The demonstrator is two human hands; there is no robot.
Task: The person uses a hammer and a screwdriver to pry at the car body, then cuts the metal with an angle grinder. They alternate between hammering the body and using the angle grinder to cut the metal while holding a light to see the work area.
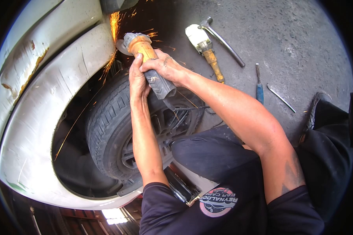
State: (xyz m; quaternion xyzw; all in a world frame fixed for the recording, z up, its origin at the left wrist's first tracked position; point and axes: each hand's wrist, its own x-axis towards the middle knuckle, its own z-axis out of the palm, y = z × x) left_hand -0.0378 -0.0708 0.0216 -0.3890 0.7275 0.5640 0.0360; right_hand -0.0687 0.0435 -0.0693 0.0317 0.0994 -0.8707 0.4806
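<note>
Both hands are wrapped round an angle grinder with a yellow body, grey head and dark rear grip. My left hand is closed on its left side, thumb along the yellow body. On the other side, my right hand grips it, fingers partly hidden behind the tool. The grinder's disc meets the lower edge of a scuffed pale car bumper, where orange sparks fly out. The exact contact spot is hard to make out. A cord trails from the tool's rear.
A black tyre sits in the wheel arch just below the hands. On the grey floor lie a hammer, a white-headed tool with a yellow handle, a blue-handled screwdriver and a thin metal rod.
</note>
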